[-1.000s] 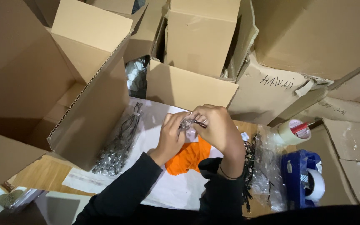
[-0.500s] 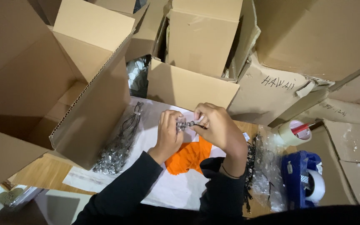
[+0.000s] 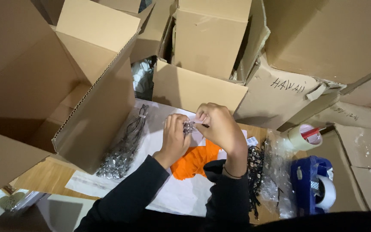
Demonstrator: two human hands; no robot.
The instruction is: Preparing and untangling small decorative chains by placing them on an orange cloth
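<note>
Holding a small silvery charm (image 3: 189, 126) between them, the left hand (image 3: 174, 136) and the right hand (image 3: 220, 129) meet over the middle of the table (image 3: 44, 180), just above the white paper (image 3: 181, 193) and an orange piece (image 3: 194, 161) that lies on it. Both hands are closed in a pinch on this one small thing; the right fingertips (image 3: 200, 122) also seem to hold a thin dark cord at its side, but it is too small to tell surely.

As for the progress, I judge the work is somewhere in the middle. A tied bundle of cords with silvery charms (image 3: 123, 152) lies toward the left edge of the paper, and it looks like finished pieces. A loose heap of dark cords (image 3: 254, 169) and clear plastic bags (image 3: 275, 180) lie near the right edge, beside a blue tape dispenser (image 3: 316, 184) and a roll of tape (image 3: 301, 136); these seem to wait for handling.

Both forearms, in black sleeves, come up from the near edge and bend inward, with the wrists close together and the fingers curled. Open cardboard boxes (image 3: 95, 103) stand around the far and left sides.
</note>
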